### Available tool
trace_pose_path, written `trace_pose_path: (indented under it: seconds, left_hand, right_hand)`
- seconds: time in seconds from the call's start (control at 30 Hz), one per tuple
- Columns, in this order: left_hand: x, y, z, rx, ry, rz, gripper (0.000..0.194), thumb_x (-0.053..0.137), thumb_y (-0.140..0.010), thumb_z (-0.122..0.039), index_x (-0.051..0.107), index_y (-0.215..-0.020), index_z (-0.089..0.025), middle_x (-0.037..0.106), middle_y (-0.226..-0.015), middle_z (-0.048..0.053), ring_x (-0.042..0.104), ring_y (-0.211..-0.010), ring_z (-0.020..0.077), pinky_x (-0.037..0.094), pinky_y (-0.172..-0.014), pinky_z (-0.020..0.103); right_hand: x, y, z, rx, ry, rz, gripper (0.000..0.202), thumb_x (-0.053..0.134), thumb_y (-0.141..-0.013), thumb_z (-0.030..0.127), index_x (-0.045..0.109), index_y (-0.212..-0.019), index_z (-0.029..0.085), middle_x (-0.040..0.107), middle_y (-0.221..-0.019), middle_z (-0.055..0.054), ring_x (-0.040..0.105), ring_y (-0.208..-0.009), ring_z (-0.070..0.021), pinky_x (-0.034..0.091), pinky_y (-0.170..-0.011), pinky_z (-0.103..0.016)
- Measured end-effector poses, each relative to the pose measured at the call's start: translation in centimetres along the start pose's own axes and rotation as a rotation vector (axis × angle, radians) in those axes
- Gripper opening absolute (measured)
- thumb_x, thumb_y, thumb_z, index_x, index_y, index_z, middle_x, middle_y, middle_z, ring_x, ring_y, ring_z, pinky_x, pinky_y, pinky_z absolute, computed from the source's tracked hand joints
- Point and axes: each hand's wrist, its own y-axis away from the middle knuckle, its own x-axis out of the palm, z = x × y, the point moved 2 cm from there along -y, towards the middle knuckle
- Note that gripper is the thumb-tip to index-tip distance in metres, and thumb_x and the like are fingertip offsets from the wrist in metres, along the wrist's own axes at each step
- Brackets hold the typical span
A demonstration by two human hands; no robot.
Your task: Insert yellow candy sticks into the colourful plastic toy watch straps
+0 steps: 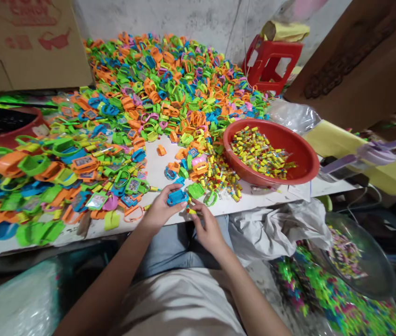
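Observation:
My left hand [164,206] is closed on a blue plastic toy watch [177,197], held just above the table's front edge. Close beside it, my right hand [208,227] pinches a small yellow candy tube [191,211] with a red end. A green toy watch piece [195,190] and a green band [211,199] lie right beyond my fingers. Loose yellow candy tubes [219,170] are scattered to the right of them. More of these tubes fill a red basin [308,158] at the table's right.
A large heap of coloured toy watches [170,79] covers the table's back and left. Cardboard boxes [30,51] stand left and right. A red stool [271,65] is behind, a red tub [33,123] far left. A clear bowl [376,261] of small pieces sits lower right.

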Motion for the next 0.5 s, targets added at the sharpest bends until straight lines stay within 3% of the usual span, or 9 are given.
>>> trace_pose_path:
  seconds: [0.17,0.5]
  left_hand:
    - [0.6,1.9,-1.0,0.099,-0.056,0.062,0.051,0.073,-0.071,-0.028,0.052,-0.118,-0.025,0.062,-0.116,0.006,0.063,-0.101,0.0173,0.052,-0.088,0.030]
    - [1.0,3.4,-1.3,0.138,-0.027,0.118,0.057,0.074,-0.074,-0.026,0.048,-0.124,-0.025,0.063,-0.121,0.010,0.062,-0.110,0.0213,0.053,-0.092,0.033]
  right_hand:
    - [-1.2,-0.1,1.6,-0.036,-0.004,-0.122,0.017,0.042,-0.095,0.034,0.050,-0.105,0.022,0.061,-0.096,-0.005,0.059,-0.089,-0.0177,0.049,-0.079,-0.030]
    - [-1.9,0.2,3.5,-0.130,0.081,-0.141,0.013,0.046,-0.094,0.030,0.052,-0.104,0.022,0.061,-0.097,-0.006,0.059,-0.090,-0.0189,0.048,-0.078,-0.031]
